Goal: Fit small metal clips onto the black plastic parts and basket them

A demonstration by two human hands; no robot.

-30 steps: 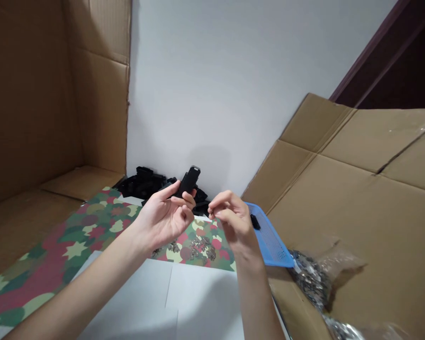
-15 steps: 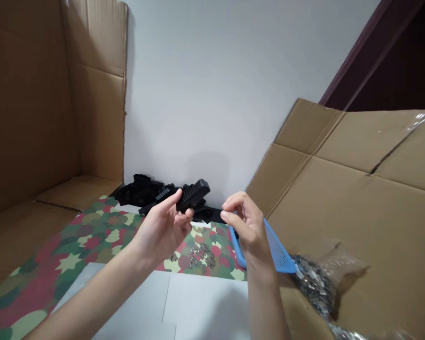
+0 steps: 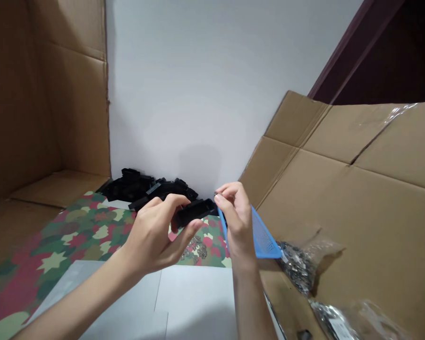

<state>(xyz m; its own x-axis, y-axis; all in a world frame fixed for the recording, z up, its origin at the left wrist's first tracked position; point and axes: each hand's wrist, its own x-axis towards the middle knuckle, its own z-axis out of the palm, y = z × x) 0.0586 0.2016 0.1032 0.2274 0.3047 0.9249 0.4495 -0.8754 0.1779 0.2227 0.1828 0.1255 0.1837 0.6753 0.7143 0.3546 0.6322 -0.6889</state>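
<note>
1. Wall point(image 3: 198, 85), white; beyond the blue basket.
2. Cardboard panel point(image 3: 361, 212), brown, creased; right of the blue basket.
3. Patterned sheet point(image 3: 67, 245), green, red and cream; left of the blue basket.
4. White sheets point(image 3: 194, 288), overlapping; nearer the wearer than the blue basket.
5. Pile of black parts point(image 3: 138, 186); left of the blue basket, along the wall.
6. Blue basket point(image 3: 265, 236), perforated; partly hidden by the right hand.
7. Clear bag point(image 3: 299, 267), holding metal pieces; just right of the blue basket.
8. Left hand point(image 3: 159, 236); left of the blue basket, fingers and thumb clamped on item 10.
9. Right hand point(image 3: 235, 212); before the blue basket, thumb and forefinger pinched together on item 12.
10. Black part point(image 3: 194, 212), hollow; left of the blue basket, tilted.
11. Metal clips point(image 3: 198, 248), scattered; left of the blue basket.
12. Small piece point(image 3: 216, 193), mostly hidden; above the blue basket's left edge.
</note>
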